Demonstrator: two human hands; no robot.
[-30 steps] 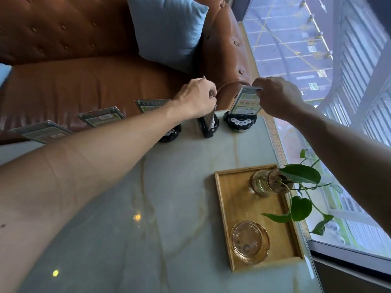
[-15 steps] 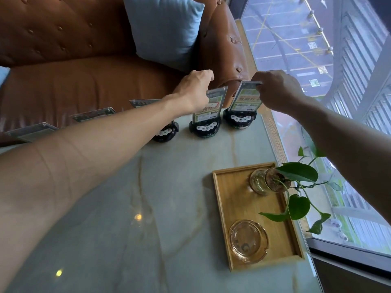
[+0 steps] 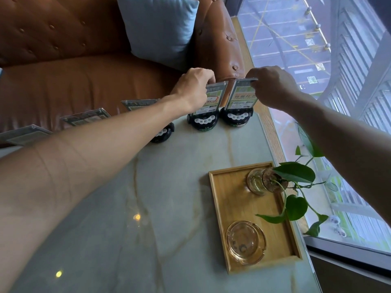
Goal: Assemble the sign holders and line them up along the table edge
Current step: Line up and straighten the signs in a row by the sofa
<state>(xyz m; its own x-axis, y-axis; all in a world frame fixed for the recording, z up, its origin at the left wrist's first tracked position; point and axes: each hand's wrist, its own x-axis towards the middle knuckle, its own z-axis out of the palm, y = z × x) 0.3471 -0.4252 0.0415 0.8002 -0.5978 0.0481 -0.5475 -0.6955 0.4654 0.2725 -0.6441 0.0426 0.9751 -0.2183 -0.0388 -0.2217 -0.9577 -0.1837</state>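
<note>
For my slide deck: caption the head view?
Both hands steady two green-carded black-based sign holders at table's far edge.

Both hands (image 3: 195, 87) on upright sign holders (image 3: 241, 96)

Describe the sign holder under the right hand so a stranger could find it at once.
Start at the marble table and follow its far edge, beside the brown leather sofa, toward the window. The sign holder is last in the row: black round base, upright green card pinched by the right hand, with no holder beyond it.

Glossy marble-look table (image 3: 148, 240), wooden tray (image 3: 228, 210), glass ashtray (image 3: 245, 242), tufted leather sofa (image 3: 63, 60)
</note>
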